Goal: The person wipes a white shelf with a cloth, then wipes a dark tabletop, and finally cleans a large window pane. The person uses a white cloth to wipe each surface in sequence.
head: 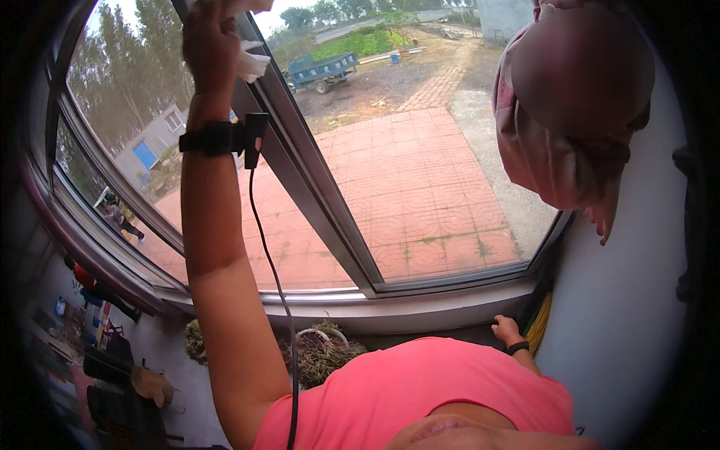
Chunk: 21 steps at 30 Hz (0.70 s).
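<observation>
My left hand [211, 50] is raised high at the upper left, closed around a crumpled white cloth or tissue [254, 62]. It is beside the grey metal window frame [315, 163]; part of the cloth is cut off by the picture's top edge. On that wrist sits a black strap with a small device [256, 140], from which a black cable [273, 253] runs down past my pink shirt. My right hand [507, 331] hangs low by the sill at the right, small in view, its fingers partly bent; whether it holds anything is unclear. Window glass [416, 185] spans the middle.
Bushy potted plants [326, 354] stand below the white sill [422, 312]. At the right hangs a bunched brownish-pink curtain [534, 163], with yellow bristles or strands [540, 323] lower down. A person in red [87, 278] and several furnishings are at the far left. Paving and a blue cart [323, 70] lie outside.
</observation>
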### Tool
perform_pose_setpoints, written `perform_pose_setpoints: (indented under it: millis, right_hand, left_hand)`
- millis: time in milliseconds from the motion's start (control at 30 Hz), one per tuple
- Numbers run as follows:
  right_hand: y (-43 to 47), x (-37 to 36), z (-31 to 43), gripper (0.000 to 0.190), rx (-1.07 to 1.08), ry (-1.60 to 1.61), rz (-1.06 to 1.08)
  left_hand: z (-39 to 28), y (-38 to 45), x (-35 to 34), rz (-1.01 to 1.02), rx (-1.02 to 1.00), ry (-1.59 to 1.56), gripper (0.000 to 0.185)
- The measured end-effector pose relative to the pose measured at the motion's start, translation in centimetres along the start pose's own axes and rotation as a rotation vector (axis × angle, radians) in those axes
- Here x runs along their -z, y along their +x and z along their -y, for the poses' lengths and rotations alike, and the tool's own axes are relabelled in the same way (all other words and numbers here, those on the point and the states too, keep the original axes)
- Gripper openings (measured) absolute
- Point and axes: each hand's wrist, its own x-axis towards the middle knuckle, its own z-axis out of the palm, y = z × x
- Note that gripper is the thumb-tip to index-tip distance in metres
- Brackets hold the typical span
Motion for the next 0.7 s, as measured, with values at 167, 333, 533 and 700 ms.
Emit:
perform_pose_setpoints:
  millis: [167, 333, 533, 700]
  right_hand:
    - [-3.1, -3.4, 1.4, 0.041, -0.063, 0.04, 0.158]
    - [-3.4, -4.5, 2.0, 0.044, -0.159, 0.044, 0.262]
    - [-1.1, -6.1, 1.8, 0.045, -0.122, 0.102, 0.211]
    - [-0.8, -5.6, 3.7, 0.045, -0.11, 0.102, 0.206]
  left_hand:
    - [-2.9, -3.5, -3.0, 0.066, 0.011, 0.08, 0.046]
    - [-6.3, -7.2, -2.5, 0.105, 0.094, 0.015, 0.05]
    - [-13.3, -15.2, -0.6, 0.221, 0.067, -0.033, 0.047]
    - [-15.3, -19.4, 1.7, 0.265, 0.027, -0.263, 0.044]
